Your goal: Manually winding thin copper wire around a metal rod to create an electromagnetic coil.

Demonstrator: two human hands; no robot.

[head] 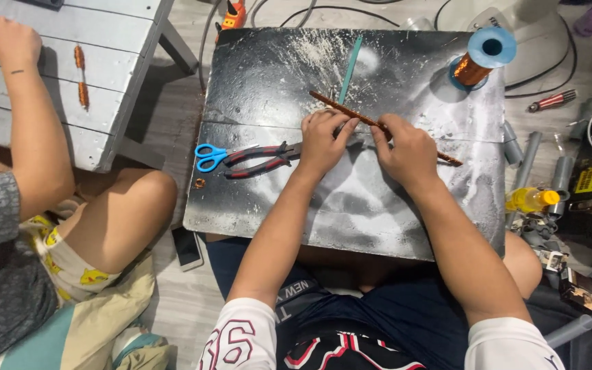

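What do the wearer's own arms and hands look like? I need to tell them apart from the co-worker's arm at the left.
Both the left hand and the right hand are bare: no gloves, rings or watch show. The forearms are uncovered too. Short white sleeves end above the elbows; the left one carries large red numerals with dark outlines.

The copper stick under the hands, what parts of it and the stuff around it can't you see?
- Copper-wound rod: head view, its middle is hidden under the left hand and right hand.
- Fingers: the tips curl under, so the grip itself is hidden.
- Pliers: the tip lies under the left hand.
- Neighbour's hand: cut off by the top-left edge.
- Grey tubes: partly behind the dark board.
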